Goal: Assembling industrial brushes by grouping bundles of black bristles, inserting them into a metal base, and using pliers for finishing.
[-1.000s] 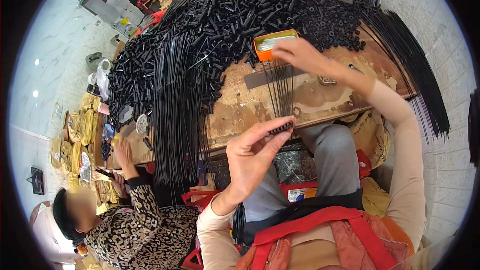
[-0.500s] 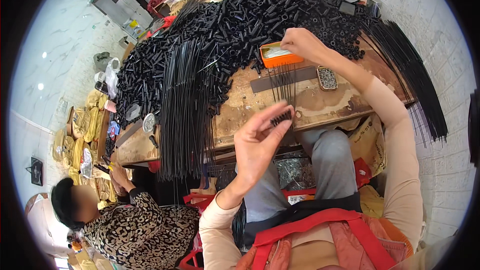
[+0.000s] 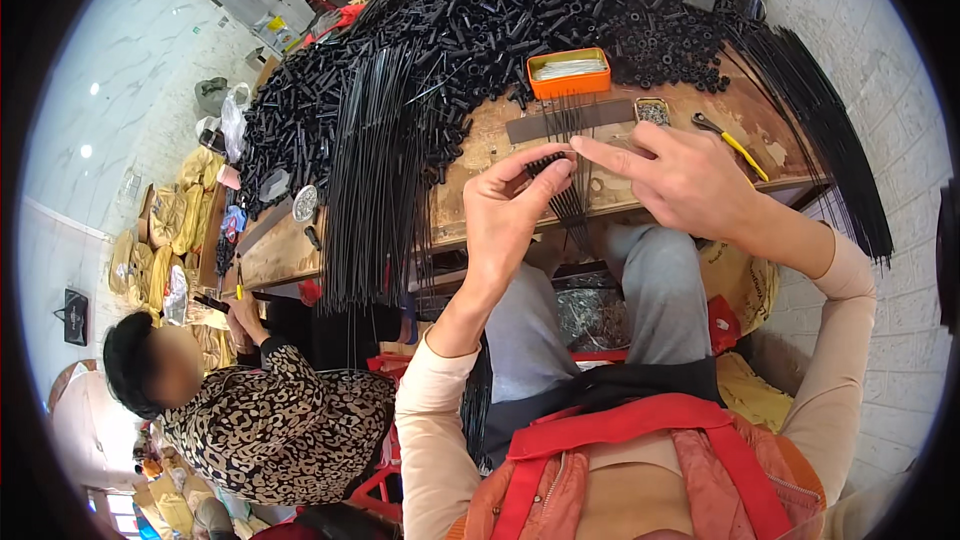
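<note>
My left hand (image 3: 505, 215) is raised over the table's front edge, thumb and fingers pinching a short black ribbed piece (image 3: 547, 162). My right hand (image 3: 680, 180) is beside it, index finger stretched to the piece's right end and the other fingers curled. Its thumb is hidden, and anything it pinches is too small to make out. Below both hands, several thin black rods (image 3: 568, 202) lie across a dark flat strip (image 3: 530, 129) and over the edge; whether the ribbed piece joins them I cannot tell. Beyond stands an orange box (image 3: 570, 88) of thin white sticks.
A small tin of metal bits (image 3: 652, 112) and yellow-handled pliers (image 3: 740, 152) lie to the right. Black tubular parts (image 3: 480, 35) are heaped behind. Long black rods overhang the edge at left (image 3: 365, 190) and right (image 3: 830, 130). At left, a co-worker (image 3: 280, 430) holds a tool.
My right hand has come from the orange box down to my left hand, index finger now at the ribbed piece. My left hand has risen slightly. Pliers behind my right arm now show.
</note>
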Action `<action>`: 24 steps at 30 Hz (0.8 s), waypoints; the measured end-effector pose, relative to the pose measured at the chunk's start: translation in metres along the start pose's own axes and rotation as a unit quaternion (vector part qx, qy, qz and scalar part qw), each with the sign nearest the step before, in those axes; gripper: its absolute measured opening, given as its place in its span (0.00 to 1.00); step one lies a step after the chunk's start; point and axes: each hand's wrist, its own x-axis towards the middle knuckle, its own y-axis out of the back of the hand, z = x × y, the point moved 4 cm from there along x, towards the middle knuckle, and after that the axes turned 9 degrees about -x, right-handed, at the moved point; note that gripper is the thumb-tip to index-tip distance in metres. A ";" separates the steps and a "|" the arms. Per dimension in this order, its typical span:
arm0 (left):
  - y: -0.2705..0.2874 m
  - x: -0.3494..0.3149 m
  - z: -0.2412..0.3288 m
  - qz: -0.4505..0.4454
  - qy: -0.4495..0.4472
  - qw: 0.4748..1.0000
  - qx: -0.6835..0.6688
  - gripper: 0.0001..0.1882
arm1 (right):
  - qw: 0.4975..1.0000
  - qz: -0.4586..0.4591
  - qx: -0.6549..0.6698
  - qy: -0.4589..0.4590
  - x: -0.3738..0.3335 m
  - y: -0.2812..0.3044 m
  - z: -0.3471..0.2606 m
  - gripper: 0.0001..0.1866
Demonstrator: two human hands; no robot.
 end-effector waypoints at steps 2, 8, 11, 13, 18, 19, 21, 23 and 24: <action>0.000 0.000 0.001 0.001 -0.003 1.000 -0.008 0.11 | 1.000 -0.009 -0.002 -0.001 0.000 -0.003 -0.001 0.35; 0.003 0.001 0.002 -0.001 -0.003 1.000 -0.016 0.11 | 1.000 0.000 0.003 0.014 0.001 -0.005 -0.003 0.35; 0.003 0.002 0.001 -0.005 -0.003 1.000 -0.025 0.11 | 0.999 0.030 0.012 0.040 0.004 -0.006 0.000 0.33; 0.005 0.002 0.001 -0.007 -0.002 0.999 -0.032 0.11 | 0.997 0.046 0.021 0.053 0.005 -0.007 0.003 0.31; 0.007 0.003 0.000 -0.031 0.007 0.999 -0.036 0.11 | 0.989 0.121 0.018 0.085 0.006 0.003 0.010 0.18; 0.007 0.003 0.000 -0.030 0.008 0.999 -0.035 0.11 | 0.989 0.121 0.020 0.085 0.007 0.005 0.010 0.18; 0.006 0.002 -0.002 -0.049 0.032 0.998 -0.016 0.13 | 0.988 0.128 0.020 0.089 0.008 0.007 0.008 0.17; 0.006 0.003 -0.001 -0.062 0.039 0.997 -0.012 0.14 | 0.986 0.135 0.027 0.095 0.009 0.005 0.011 0.17; 0.006 0.004 0.000 -0.075 0.045 0.996 -0.008 0.15 | 0.984 0.143 0.032 0.102 0.009 0.005 0.011 0.17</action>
